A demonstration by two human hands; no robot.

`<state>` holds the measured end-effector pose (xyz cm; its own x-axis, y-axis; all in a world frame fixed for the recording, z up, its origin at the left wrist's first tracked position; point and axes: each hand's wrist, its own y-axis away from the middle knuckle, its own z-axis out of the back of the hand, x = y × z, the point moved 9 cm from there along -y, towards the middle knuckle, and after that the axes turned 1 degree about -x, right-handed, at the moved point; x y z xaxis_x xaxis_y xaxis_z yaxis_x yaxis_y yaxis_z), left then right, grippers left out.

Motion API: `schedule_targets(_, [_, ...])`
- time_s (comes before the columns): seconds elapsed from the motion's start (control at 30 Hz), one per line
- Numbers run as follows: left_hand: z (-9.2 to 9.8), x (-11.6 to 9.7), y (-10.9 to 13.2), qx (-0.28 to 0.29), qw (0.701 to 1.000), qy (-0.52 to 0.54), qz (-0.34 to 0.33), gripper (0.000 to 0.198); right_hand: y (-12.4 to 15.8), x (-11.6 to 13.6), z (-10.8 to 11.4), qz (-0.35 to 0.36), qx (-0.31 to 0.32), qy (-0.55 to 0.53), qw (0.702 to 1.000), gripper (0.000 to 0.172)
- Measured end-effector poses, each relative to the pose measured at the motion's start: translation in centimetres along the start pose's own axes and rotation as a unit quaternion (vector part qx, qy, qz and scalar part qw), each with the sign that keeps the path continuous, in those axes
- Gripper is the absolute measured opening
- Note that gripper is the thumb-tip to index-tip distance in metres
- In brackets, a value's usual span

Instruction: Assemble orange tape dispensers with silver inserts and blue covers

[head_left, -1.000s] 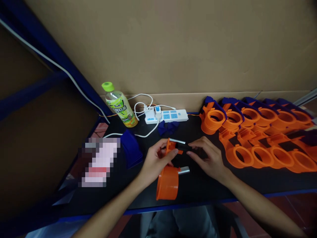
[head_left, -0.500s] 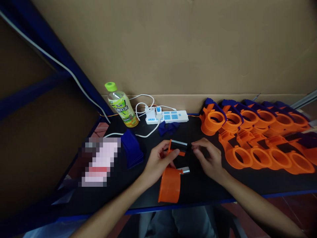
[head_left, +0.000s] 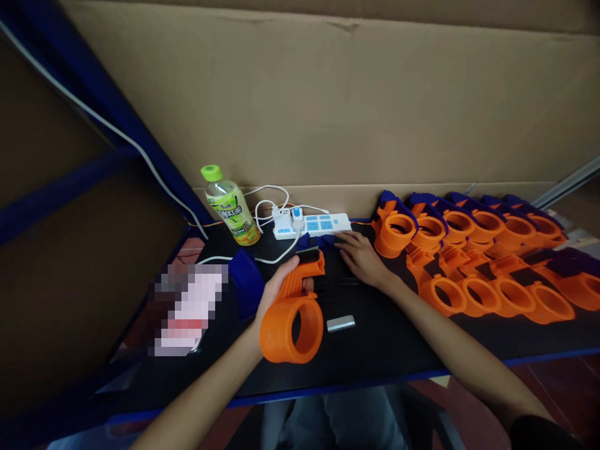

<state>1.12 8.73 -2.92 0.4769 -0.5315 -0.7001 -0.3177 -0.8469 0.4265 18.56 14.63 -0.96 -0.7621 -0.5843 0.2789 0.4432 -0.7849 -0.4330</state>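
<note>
My left hand (head_left: 276,289) grips an orange plastic part (head_left: 293,312) by its handle; the part's wide ring faces me and a black piece sits at the handle's far end. My right hand (head_left: 360,256) is stretched forward, palm down, with its fingers on small dark blue pieces (head_left: 323,240) lying just in front of the white power strip (head_left: 312,224). Whether it has hold of one I cannot tell. A small silver metal piece (head_left: 340,323) lies on the black tabletop (head_left: 375,350) between my arms.
Two rows of several orange ring parts (head_left: 469,262) with dark blue caps fill the right of the table. A green-capped drink bottle (head_left: 228,205) stands at the back left beside white cables. A dark blue block (head_left: 248,281) lies left of my left hand. Cardboard walls the back.
My left hand turned the orange part so its ring faces me and lifted it. My right hand left the part and reached forward to the blue pieces by the power strip.
</note>
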Motion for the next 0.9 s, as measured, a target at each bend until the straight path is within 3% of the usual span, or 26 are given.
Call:
schedule_targets(0.43, [-0.6,0.5,0.1,0.022,0.999,-0.041,-0.016,0.04,-0.1,-1.1,-2.5,0.009,0.071,-0.04,0.997,0.043])
schedule_targets(0.7, [-0.3,0.1,0.1,0.003,0.997,-0.071,-0.021,0.043,0.0,-0.6,-0.3,-0.007,-0.02,-0.098,0.995,0.036])
schedule_targets(0.83, [-0.4,-0.4,0.3,-0.015,0.997,-0.063,-0.042,0.04,0.9,0.0,2.6,-0.06,-0.12,-0.24,0.962,0.031])
schedule_targets(0.9, [-0.4,-0.8,0.4,-0.028,0.996,-0.054,-0.072,0.036,1.5,0.6,3.3,-0.093,-0.137,-0.296,0.941,0.029])
